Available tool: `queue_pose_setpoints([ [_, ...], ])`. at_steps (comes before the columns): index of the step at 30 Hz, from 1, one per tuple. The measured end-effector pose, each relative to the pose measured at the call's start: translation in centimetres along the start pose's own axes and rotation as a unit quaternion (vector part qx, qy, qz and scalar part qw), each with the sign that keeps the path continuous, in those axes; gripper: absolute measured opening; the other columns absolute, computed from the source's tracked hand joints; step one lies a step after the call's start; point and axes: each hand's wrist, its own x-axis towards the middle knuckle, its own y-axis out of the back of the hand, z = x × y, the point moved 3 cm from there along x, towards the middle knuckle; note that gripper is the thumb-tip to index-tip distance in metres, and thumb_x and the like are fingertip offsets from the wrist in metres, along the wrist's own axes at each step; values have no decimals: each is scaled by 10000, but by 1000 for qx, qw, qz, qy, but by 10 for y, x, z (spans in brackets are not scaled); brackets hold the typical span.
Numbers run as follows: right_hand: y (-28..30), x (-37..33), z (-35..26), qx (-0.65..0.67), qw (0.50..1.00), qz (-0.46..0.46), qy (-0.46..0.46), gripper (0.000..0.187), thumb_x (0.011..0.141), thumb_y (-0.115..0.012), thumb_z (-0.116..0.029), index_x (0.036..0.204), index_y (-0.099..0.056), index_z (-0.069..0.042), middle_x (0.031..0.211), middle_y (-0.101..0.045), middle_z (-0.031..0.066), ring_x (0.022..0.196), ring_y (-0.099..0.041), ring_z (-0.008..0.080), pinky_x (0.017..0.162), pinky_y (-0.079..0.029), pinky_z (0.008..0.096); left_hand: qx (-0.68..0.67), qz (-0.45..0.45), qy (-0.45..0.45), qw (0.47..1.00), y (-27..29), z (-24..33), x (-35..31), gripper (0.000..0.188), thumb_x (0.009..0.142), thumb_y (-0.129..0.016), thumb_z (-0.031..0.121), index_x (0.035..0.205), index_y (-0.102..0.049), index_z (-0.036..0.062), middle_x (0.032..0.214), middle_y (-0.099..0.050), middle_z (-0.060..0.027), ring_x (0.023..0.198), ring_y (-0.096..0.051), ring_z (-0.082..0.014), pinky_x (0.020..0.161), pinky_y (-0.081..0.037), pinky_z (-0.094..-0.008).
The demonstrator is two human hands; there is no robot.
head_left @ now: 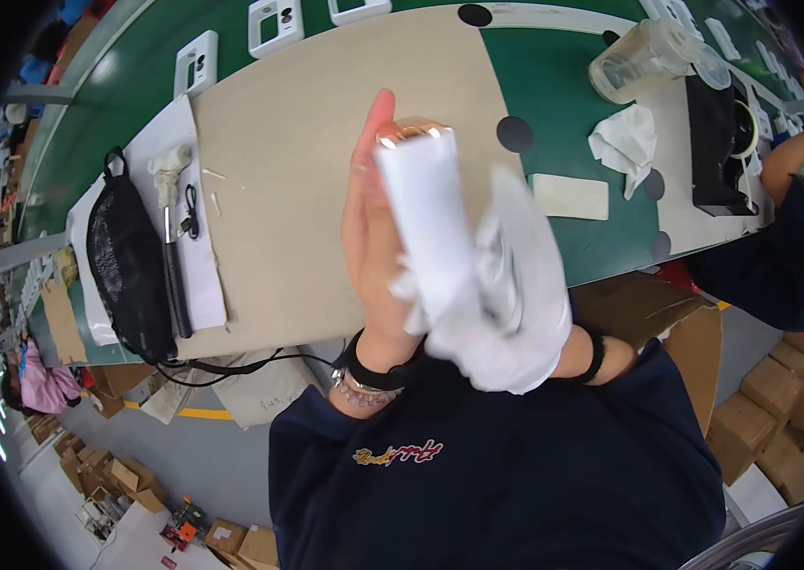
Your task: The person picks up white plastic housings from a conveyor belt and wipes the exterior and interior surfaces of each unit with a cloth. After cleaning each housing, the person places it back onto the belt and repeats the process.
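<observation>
In front of my chest, my bare left hand (pixel 370 228) grips a white oblong case (pixel 427 214), its fingers pointing up along the far side. The case's upper end is shiny and copper-coloured. Covered in white fabric, my right hand (pixel 520 304) presses against the case's lower right side. Its fingers are smeared by motion, and I cannot tell whether a separate cloth lies in them. Rumpled white fabric also pokes out on the left of the case, next to my left palm.
A beige mat (pixel 278 171) covers the green table. At left lie a black mesh pouch (pixel 126 256), a black-handled tool with a cloth-wrapped head (pixel 172 247) and a short cable (pixel 191 214). At right are a plastic jar (pixel 639 62), crumpled cloth (pixel 625 142), a pale block (pixel 570 197) and a co-worker's arm (pixel 791 157).
</observation>
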Motion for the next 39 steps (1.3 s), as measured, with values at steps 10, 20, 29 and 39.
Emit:
queue_pose_setpoints([
  [10,33,23,-23,-468,690,-231,502,343,611,-545,-99,953,-569,-87,716,-492,42,571,-471,141,489,-400,276,-307,18,303,902,-21,6,-8,545,855,-391,384,1272,-214,81,1055,-480,-138,885,-518,-217,720,-454,-297],
  [20,109,37,-68,-689,379,223,576,134,750,-496,-8,870,-525,47,804,-537,141,694,-549,243,596,-460,290,352,-5,50,935,56,35,162,365,771,-426,58,1121,-331,20,919,-522,-121,729,-558,-197,634,-474,-314],
  [29,165,-4,-26,-338,856,300,251,161,814,-389,-38,920,-491,28,625,-538,145,359,-430,101,510,-403,193,525,155,377,747,389,85,287,433,634,-457,44,1061,-406,91,1006,-496,-142,829,-501,-251,719,-391,-356],
  [39,177,4,-17,-229,921,258,180,245,835,-400,-94,999,-486,66,744,-527,103,600,-505,122,811,-377,263,737,29,-107,667,180,55,271,262,701,-554,218,900,-564,47,786,-582,-153,839,-541,-255,707,-413,-372],
])
